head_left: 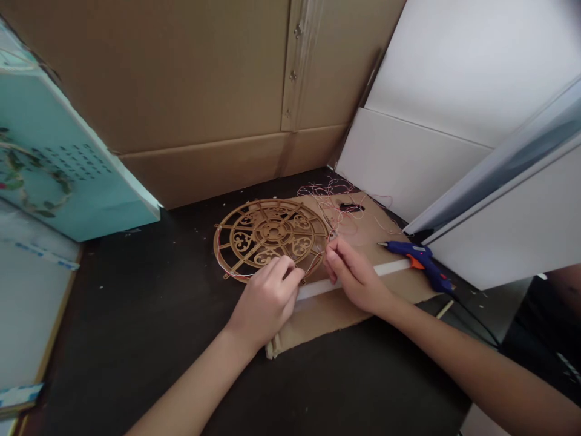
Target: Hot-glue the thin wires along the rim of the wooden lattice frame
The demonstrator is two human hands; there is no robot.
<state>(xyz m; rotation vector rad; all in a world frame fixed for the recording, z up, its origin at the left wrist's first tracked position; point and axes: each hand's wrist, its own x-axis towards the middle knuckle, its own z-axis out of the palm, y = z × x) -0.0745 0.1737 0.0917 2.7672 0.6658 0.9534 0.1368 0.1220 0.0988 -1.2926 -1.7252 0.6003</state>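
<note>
A round, brown openwork disc (274, 232) with spokes and scroll patterns lies partly on a sheet of cardboard (313, 321). Thin red and white wire (221, 257) follows the left and near rim of the disc. My left hand (270, 287) is closed at the near rim, its fingertips pinching the wire. To its right, my right hand (349, 272) pinches the wire beside the disc's right edge; the exact contact is hidden by the fingers. Between the hands a short length of wire bows upward. Loose wire lies in a tangle (333, 203) behind the right hand.
A blue glue gun (420, 257) with an orange trigger rests at the right, its cable trailing off. A white strip (393, 266) crosses the cardboard. Tall cardboard (204, 79) closes off the back, white panels (408, 157) the right, and a turquoise board (77, 157) the left.
</note>
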